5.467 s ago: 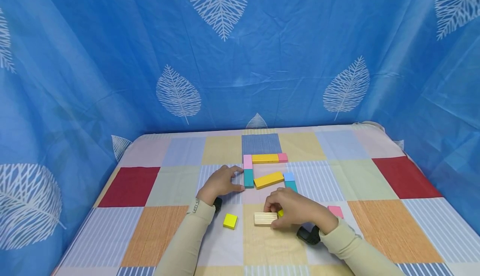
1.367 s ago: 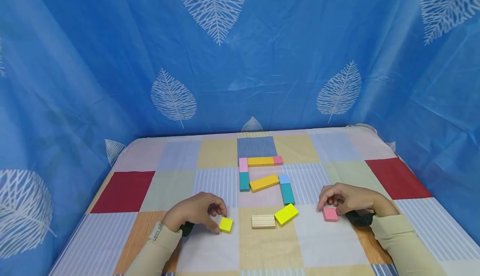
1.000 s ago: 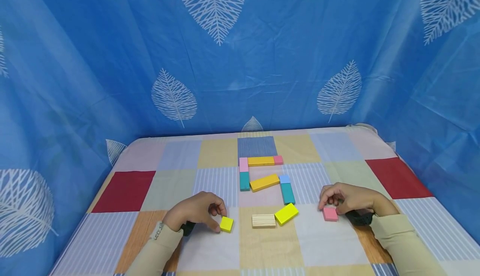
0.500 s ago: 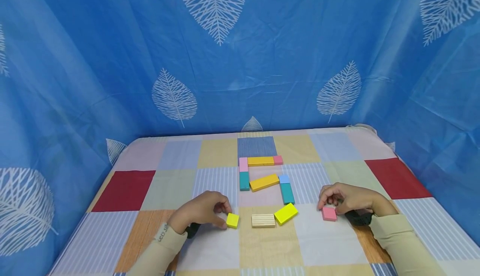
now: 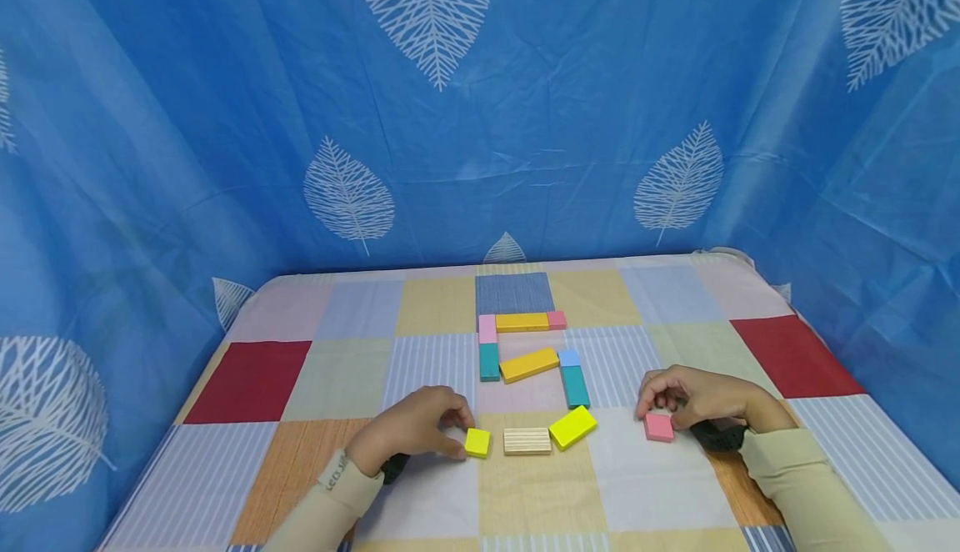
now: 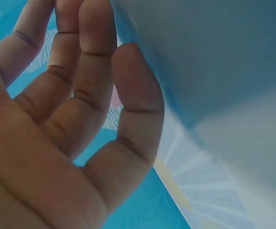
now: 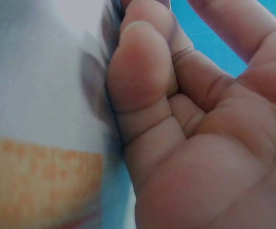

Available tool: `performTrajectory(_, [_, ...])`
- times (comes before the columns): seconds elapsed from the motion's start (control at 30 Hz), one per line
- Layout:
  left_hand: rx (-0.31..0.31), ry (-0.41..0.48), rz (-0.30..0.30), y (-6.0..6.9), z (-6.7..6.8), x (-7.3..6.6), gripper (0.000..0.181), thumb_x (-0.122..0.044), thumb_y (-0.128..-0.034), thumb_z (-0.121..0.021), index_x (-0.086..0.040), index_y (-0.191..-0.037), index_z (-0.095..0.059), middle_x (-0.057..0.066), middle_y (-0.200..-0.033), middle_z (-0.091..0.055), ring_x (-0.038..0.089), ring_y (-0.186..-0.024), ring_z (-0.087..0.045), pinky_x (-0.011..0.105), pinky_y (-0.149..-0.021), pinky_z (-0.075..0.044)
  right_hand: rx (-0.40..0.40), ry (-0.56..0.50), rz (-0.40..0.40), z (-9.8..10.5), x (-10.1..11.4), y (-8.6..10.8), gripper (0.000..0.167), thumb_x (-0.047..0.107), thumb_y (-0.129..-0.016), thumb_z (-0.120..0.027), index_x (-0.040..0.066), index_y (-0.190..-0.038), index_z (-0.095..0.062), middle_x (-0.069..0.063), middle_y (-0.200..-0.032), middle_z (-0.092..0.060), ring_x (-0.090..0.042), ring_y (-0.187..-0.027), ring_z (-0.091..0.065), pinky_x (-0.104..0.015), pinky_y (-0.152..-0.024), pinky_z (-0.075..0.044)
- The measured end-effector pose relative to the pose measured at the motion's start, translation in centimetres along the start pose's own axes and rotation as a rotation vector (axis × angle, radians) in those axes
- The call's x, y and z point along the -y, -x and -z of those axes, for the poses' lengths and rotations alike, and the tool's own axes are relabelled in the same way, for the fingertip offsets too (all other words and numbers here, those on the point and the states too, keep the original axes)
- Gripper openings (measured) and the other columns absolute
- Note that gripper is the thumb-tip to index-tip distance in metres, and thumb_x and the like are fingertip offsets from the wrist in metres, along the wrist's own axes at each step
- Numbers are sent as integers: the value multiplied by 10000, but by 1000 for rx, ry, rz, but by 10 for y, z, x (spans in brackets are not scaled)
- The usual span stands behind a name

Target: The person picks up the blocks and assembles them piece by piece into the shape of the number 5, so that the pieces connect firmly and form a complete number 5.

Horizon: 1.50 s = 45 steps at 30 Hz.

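My left hand (image 5: 420,423) holds a small yellow square block (image 5: 477,443) at its near edge, with thumb and fingertips around it. A narrow gap separates that block from a plain striped wooden block (image 5: 527,441). Farther right, my right hand (image 5: 712,395) has its fingers and thumb at a pink square block (image 5: 659,428) lying on the cloth. In the left wrist view the fingers (image 6: 92,62) are bent and the yellow block is out of sight. The right wrist view shows the thumb (image 7: 140,71) against the fingers, with the pink block hidden.
A bright yellow block (image 5: 573,428) touches the wooden one. Behind them, teal blocks (image 5: 489,363), orange blocks (image 5: 529,365) and several small pink and blue ones form a bent line. Patchwork cloth covers the table (image 5: 420,502); a blue curtain (image 5: 510,118) hangs behind.
My left hand has slid the yellow square block right, close to the wooden block. Earlier, my right hand left the longer yellow block and went to the pink block, where it stays still.
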<state>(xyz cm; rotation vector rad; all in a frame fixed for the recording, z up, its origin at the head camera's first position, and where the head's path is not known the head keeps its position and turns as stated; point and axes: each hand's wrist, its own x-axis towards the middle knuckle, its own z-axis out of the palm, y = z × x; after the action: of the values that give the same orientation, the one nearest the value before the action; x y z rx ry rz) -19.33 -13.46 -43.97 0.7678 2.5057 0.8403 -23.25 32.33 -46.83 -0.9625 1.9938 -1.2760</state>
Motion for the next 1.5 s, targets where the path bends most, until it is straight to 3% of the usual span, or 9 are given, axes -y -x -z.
performTrajectory(0.57, [-29, -32, -28, 0, -10, -6, 298, -59, -828, -939, -122, -1030, -729, -48, -941, -629, 136, -871, -546, 319, -844, -516, 10, 1, 24, 0, -1, -1, 368, -104, -778, -670, -34, -1125, -772, -156, -1005, -650, -296, -847, -530, -313, -643, -431])
performTrajectory(0.93, [-31, -61, 0, -2, -14, -10, 295, -95, -837, -941, -148, -1039, -733, -67, -912, -608, 124, -850, -521, 303, -812, -494, -1, -2, -9, -1, 1, 0, 374, -90, -782, -686, -24, -1140, -774, -174, -991, -641, -275, -853, -549, -291, -651, -439])
performTrajectory(1.27, [-39, -91, -52, 0, -13, -9, 315, -102, -851, -930, -138, -1081, -719, -54, -932, -619, 101, -847, -528, 309, -813, -500, 6, 0, 6, -1, 1, 0, 390, -86, -780, -693, -19, -1155, -779, -165, -1013, -655, -283, -858, -546, -291, -654, -446])
performTrajectory(1.5, [-38, -95, -55, 1, -13, -9, 316, -113, -857, -929, -140, -1092, -720, -47, -950, -636, 102, -853, -536, 314, -821, -507, 12, 6, 20, 0, 1, 0, 384, -91, -786, -689, -16, -1151, -784, -152, -1029, -663, -293, -861, -535, -302, -650, -442])
